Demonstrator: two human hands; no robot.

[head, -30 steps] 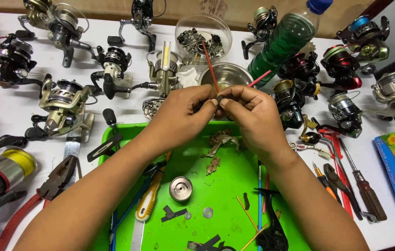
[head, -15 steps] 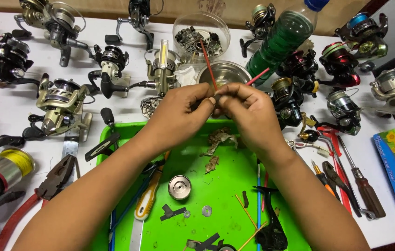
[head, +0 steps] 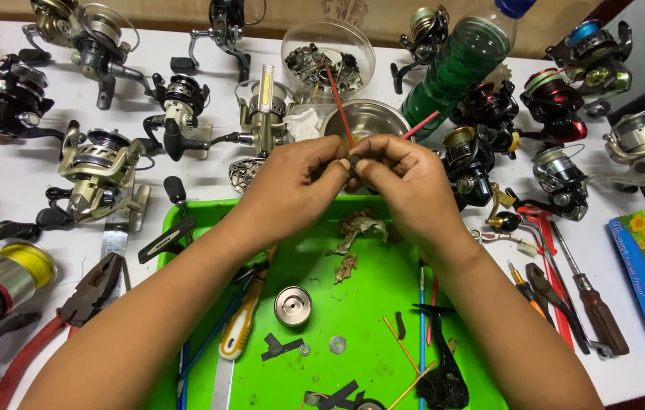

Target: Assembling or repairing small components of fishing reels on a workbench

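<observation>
Together – hands pinching small dark part

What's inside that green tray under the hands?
The green tray holds a round metal spool cap, a small washer, black plastic bits, thin sticks and brownish debris. The forearms cover its sides.

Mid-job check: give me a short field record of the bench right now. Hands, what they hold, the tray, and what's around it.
left hand: fingertips pinched on a small dark part, held above the tray
right hand: fingertips on the same part, meeting the left hand
green tray: holds a round metal spool cap, a washer, brown debris
behind hands: steel bowl, clear tub of parts, green bottle
left of tray: red-handled pliers, fishing reels
right of tray: screwdrivers
</observation>
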